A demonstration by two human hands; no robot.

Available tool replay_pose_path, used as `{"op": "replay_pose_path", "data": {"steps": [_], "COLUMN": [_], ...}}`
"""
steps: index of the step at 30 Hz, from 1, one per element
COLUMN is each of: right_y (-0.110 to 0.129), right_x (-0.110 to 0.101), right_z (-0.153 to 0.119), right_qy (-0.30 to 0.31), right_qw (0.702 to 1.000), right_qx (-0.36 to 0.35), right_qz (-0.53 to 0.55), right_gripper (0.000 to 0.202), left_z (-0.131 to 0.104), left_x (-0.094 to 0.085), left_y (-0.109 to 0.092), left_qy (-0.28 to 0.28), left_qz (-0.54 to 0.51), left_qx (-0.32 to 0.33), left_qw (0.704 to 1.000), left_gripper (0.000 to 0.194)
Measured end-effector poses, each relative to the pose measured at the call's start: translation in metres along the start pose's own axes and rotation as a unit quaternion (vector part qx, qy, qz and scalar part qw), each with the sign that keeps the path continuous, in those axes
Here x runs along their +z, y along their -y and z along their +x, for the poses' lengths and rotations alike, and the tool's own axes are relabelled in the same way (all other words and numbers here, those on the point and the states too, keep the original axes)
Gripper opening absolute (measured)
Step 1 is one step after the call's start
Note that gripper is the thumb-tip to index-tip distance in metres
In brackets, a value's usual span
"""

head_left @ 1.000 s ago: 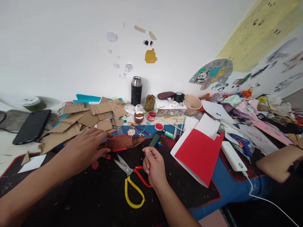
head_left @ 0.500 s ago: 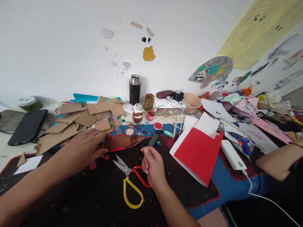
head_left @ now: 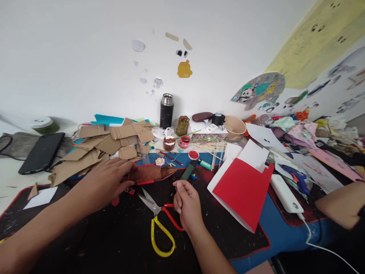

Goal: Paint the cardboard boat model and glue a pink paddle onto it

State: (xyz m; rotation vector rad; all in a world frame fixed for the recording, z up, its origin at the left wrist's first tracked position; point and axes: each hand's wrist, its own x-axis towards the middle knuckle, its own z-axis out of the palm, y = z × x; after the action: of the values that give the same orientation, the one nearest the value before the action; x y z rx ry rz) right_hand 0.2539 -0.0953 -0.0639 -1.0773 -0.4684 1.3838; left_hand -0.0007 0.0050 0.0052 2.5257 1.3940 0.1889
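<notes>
My left hand (head_left: 110, 179) grips the left end of a brown-painted cardboard piece (head_left: 148, 174), thumb on the near side and fingers on the far side. Red strips run along the piece's edges, and its right end tapers to a point. To the right, my right hand (head_left: 186, 199) is closed in a pinch; anything between its fingertips is too small or hidden to name. Scissors (head_left: 155, 209) with one yellow and one red handle lie with blades apart between the hands. A dark green, stick-shaped object (head_left: 188, 171) lies just beyond my right hand.
Cardboard scraps (head_left: 108, 142) are heaped at the left. A black flask (head_left: 167, 112) and paint pots (head_left: 169, 143) stand at the back. Red card (head_left: 243, 190) lies at the right, near a white power bank (head_left: 286, 193). Another person's arm (head_left: 339, 205) reaches in at far right.
The whole view has shifted slightly, with things appearing a little further right and lower. Both hands keep almost the same pose, and the scissors stay put.
</notes>
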Motion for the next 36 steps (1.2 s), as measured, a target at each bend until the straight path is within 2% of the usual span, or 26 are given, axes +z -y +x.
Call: {"op": "replay_pose_path", "data": {"steps": [6,9,19,26,36], "right_y": [0.000,0.000,-0.001,0.000,0.000], "right_x": [0.001,0.001,0.000,-0.001,0.000], "right_z": [0.001,0.001,0.000,0.001,0.001], "right_qy": [-0.005,-0.003,-0.002,-0.004,-0.005], "right_qw": [1.000,1.000,1.000,1.000,1.000], "right_qx": [0.002,0.002,0.004,0.002,0.001], "right_qz": [0.005,0.007,-0.002,-0.001,0.003], "right_gripper": [0.053,0.053,0.053,0.052,0.052], "left_z": [0.000,0.000,-0.004,0.000,-0.001], "left_x": [-0.004,-0.005,0.004,0.006,0.005], "left_y": [-0.004,-0.005,0.008,0.010,0.009], "left_qy": [0.007,0.006,-0.013,-0.006,-0.033], "left_qz": [0.007,0.016,0.012,0.016,0.011], "left_qx": [0.015,0.016,0.026,0.017,0.040], "left_qw": [1.000,1.000,1.000,1.000,0.999], "left_gripper": [0.022,0.025,0.028,0.028,0.028]}}
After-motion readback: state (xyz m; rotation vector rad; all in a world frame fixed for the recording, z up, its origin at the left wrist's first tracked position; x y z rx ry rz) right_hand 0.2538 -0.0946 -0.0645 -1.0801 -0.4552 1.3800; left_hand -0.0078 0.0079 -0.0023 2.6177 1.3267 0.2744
